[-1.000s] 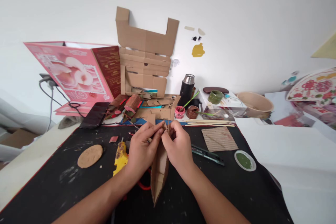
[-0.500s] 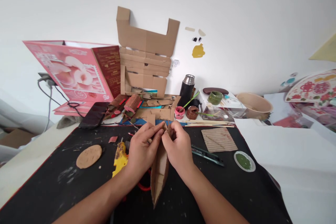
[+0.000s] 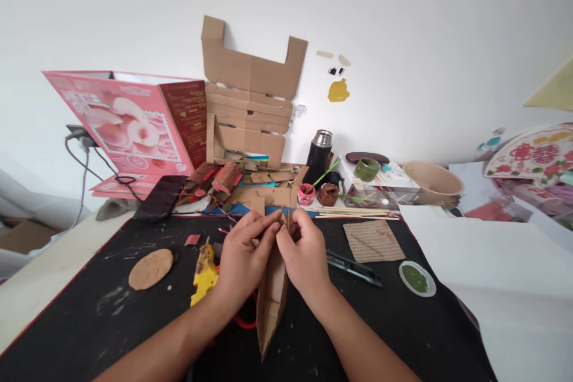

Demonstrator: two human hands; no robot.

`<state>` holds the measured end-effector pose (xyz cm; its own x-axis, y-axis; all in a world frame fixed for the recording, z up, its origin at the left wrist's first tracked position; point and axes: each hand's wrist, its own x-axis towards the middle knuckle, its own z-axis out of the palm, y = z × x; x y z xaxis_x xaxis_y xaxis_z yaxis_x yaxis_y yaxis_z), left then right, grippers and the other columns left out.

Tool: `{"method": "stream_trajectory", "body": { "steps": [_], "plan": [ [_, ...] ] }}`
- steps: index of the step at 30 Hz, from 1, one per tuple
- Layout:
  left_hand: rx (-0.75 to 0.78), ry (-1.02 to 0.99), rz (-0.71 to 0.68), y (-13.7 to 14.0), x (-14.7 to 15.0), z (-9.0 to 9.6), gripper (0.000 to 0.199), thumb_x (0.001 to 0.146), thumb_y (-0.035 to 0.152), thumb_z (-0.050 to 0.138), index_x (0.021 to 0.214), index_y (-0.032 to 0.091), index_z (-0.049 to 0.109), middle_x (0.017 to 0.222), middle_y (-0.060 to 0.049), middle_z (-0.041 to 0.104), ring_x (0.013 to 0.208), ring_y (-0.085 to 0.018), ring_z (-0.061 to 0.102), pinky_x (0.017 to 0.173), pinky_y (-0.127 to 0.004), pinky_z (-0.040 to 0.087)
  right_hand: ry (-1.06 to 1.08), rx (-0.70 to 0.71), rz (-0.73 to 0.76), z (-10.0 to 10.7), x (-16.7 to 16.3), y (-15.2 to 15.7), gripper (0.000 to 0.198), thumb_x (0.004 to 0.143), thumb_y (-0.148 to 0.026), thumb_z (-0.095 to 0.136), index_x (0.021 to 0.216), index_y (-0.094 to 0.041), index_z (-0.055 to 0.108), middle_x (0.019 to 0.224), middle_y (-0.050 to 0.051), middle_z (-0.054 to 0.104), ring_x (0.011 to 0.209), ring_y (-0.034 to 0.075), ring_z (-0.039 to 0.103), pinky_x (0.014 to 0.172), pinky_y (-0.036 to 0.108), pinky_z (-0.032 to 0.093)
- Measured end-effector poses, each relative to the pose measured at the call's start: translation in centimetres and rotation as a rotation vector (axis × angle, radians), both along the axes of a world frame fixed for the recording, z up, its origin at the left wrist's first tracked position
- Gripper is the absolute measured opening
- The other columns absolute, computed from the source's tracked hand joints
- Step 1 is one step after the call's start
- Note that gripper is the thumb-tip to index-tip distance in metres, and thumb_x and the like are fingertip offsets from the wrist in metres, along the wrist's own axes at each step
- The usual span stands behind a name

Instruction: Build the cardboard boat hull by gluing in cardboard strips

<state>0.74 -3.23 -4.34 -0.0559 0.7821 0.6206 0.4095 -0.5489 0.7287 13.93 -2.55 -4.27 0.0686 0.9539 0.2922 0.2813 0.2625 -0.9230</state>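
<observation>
Boat: I see a narrow cardboard boat (image 3: 271, 298) at lower centre of the frame, on the black mat (image 3: 89, 322) of the table.
Axis: long axis runs bottom to top of the frame, near tip pointing at me.
Left hand (image 3: 242, 259): pinched on the far tip.
Right hand (image 3: 304, 256): pinched there too, perhaps on a thin stick; too small to tell.
Nearby: yellow glue gun (image 3: 203, 265) just left.
Change: grip unchanged; the view has only shifted slightly.

- One view only, worn on the person's head, looking forward and down across the black work mat (image 3: 89, 322)
- It sits close over the near edge, with forearms entering from below
- Far ahead it faces the white wall (image 3: 425, 30), with clutter to left and right
</observation>
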Motion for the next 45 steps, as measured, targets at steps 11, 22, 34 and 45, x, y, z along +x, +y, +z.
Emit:
{"method": "stream_trajectory", "body": {
  "steps": [11,22,34,45],
  "plan": [
    [-0.061,-0.059,-0.015,-0.03,0.01,-0.29,0.028,0.099,0.022,0.069,0.121,0.030,0.084,0.076,0.002,0.064,0.072,-0.015,0.060,0.067,-0.025,0.052,0.004,0.003,0.002,-0.22,-0.01,0.06,0.027,0.089,-0.036,0.060,0.074,-0.027,0.040,0.063,-0.007,0.044,0.059,0.016,0.044,0.058,0.029,0.033],
    [-0.123,-0.152,-0.038,0.08,0.08,-0.54,0.026,0.097,0.026,0.073,0.118,0.033,0.085,0.076,0.002,0.063,0.074,-0.015,0.059,0.070,-0.026,0.051,0.026,0.009,0.014,-0.17,-0.12,0.16,0.027,0.088,-0.034,0.060,0.073,-0.027,0.038,0.063,-0.008,0.041,0.058,0.015,0.041,0.056,0.028,0.031],
    [-0.155,-0.175,-0.032,0.17,0.16,-0.53,0.025,0.095,0.030,0.073,0.116,0.032,0.087,0.074,0.001,0.060,0.072,-0.016,0.057,0.068,-0.026,0.050,0.034,0.009,0.012,-0.53,-0.05,0.20,0.028,0.090,-0.034,0.061,0.074,-0.027,0.039,0.063,-0.008,0.042,0.058,0.015,0.041,0.056,0.028,0.031],
    [-0.163,-0.168,-0.052,0.21,-0.03,-0.45,0.023,0.095,0.032,0.073,0.113,0.031,0.087,0.075,0.001,0.063,0.074,-0.017,0.058,0.072,-0.028,0.052,0.014,0.012,0.018,-0.38,0.03,0.19,0.029,0.090,-0.036,0.061,0.074,-0.027,0.039,0.063,-0.008,0.042,0.058,0.015,0.042,0.057,0.029,0.032]
  ]
}}
